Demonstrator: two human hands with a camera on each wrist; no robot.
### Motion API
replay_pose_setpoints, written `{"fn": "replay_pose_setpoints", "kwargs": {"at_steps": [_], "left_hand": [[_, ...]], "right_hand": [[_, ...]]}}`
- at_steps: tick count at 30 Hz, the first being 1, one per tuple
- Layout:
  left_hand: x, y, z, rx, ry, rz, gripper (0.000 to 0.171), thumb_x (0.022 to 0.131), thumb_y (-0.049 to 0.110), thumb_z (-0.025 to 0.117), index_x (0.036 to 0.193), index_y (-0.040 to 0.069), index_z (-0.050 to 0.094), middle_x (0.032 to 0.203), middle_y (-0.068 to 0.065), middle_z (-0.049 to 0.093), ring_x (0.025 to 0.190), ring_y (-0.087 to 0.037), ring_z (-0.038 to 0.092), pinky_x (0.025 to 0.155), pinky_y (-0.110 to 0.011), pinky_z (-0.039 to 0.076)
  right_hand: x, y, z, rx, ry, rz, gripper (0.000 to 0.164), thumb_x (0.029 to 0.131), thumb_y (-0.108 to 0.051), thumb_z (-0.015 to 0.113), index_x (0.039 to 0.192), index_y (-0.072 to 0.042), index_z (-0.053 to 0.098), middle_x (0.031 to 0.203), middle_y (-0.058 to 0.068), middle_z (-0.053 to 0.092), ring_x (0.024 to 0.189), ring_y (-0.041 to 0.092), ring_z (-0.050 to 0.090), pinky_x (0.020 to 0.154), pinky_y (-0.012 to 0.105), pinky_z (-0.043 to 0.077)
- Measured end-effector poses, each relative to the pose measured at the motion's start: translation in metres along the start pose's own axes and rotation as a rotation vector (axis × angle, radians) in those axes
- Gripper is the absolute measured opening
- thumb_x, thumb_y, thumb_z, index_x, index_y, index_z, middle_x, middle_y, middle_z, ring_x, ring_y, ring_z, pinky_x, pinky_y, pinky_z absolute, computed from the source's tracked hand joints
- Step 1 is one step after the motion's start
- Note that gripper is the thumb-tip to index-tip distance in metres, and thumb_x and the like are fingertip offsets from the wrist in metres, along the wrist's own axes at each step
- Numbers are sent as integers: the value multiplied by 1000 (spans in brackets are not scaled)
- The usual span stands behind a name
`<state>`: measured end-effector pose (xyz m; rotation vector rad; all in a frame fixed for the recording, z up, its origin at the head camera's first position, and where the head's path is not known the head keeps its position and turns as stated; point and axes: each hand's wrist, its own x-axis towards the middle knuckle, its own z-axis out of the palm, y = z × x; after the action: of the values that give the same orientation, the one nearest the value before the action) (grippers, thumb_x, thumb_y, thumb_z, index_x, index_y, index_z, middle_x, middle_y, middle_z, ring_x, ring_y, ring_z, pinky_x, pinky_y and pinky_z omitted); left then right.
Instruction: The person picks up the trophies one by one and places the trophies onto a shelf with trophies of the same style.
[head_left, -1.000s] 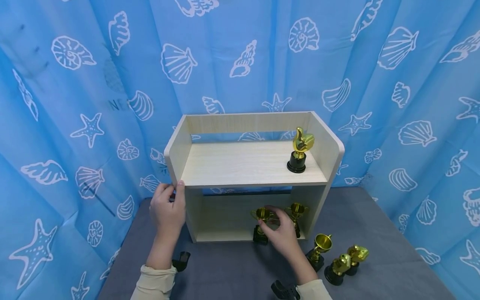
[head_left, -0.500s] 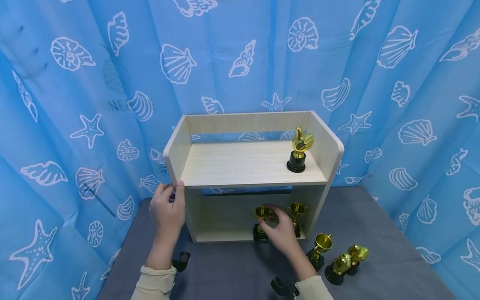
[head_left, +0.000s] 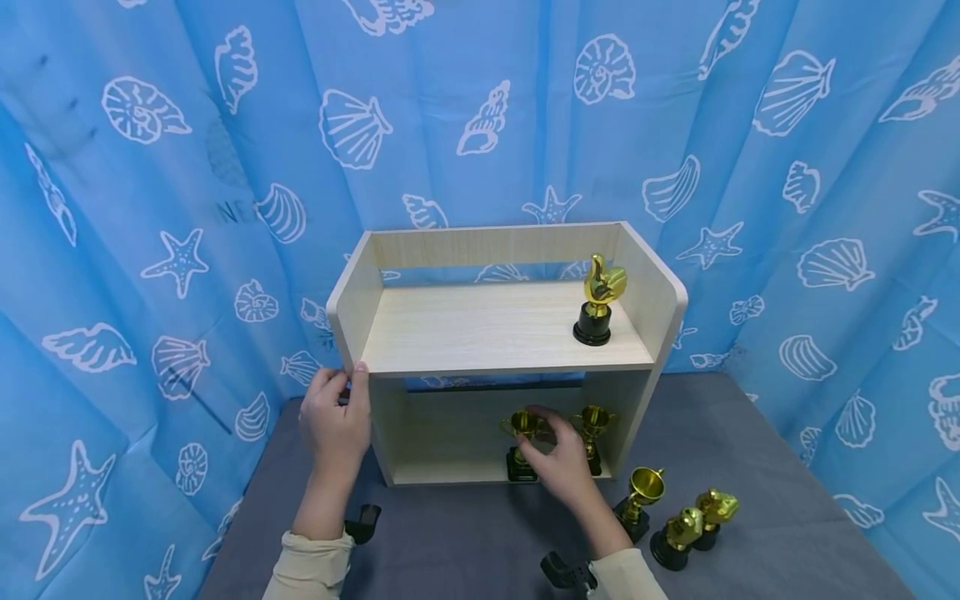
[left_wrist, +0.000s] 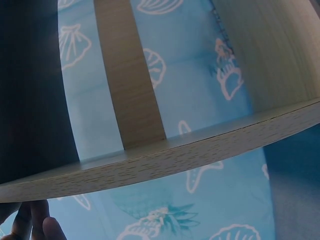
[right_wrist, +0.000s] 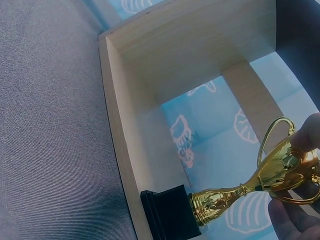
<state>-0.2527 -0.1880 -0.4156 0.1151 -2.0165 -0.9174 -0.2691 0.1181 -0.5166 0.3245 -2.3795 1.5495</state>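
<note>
In the head view, a gold trophy cup [head_left: 522, 423] with a black base stands at the front edge of the shelf unit's lower level. My right hand [head_left: 558, 458] grips its bowl from the right; in the right wrist view the fingers hold the cup [right_wrist: 280, 167] near its handles. A second trophy cup [head_left: 592, 423] stands just to the right, partly behind that hand. My left hand [head_left: 337, 417] touches the outside of the left side panel of the pale wooden shelf unit [head_left: 480, 369], its fingertips [left_wrist: 37, 217] against the panel in the left wrist view.
A thumbs-up trophy [head_left: 596, 300] stands at the right of the upper shelf. On the grey cloth [head_left: 450, 542], right of the unit, are another trophy cup [head_left: 640, 500] and two gold figure trophies [head_left: 678, 537]. A blue shell-patterned curtain [head_left: 465, 108] hangs behind.
The held trophy cup has shifted slightly back at the lower shelf's front edge, with the right hand still gripping it. The left hand has stayed in place.
</note>
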Motion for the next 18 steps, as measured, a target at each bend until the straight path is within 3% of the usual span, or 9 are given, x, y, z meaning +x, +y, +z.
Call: {"fn": "replay_pose_setpoints", "kwargs": {"at_steps": [18], "left_hand": [[0,1,0,17,-1,-15,48,108,40,61,93,-1,80,96,-13,69,82,-27,69,67,-41,53]], "right_hand": [[2,3,2,-40,12,-47,48,92,-8,79,138,-11,66,140,12,67,122,31,68,98,50,58]]}}
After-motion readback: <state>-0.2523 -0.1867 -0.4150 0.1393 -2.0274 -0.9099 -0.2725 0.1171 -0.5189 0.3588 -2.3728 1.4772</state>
